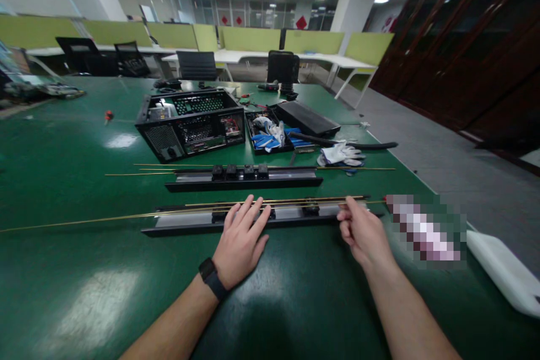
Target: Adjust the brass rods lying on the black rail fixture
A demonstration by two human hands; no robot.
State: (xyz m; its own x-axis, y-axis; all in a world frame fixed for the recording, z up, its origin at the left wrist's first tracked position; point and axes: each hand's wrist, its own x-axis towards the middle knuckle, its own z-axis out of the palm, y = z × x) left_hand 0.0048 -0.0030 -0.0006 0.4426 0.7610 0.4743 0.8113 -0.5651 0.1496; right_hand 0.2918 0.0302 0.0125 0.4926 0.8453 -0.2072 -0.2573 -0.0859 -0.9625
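Observation:
On the green table (84,270) lies a long black rail (291,218) with thin brass rods (126,216) running along its top. My left hand (242,239), with a black watch on the wrist, rests flat on the rail's middle, fingers stretched out over the rods. My right hand (363,230) is at the rail's right end, fingers curled and pinched at the rods there. A second black rail (244,177) with several black clips and more brass rods lies just behind.
An open black computer case (189,124) stands further back. Beside it are a black tray of small parts (268,132), a flat black panel (306,118), a black hose and white gloves (340,153). A white object (504,273) lies at the right edge. Desks and chairs stand behind.

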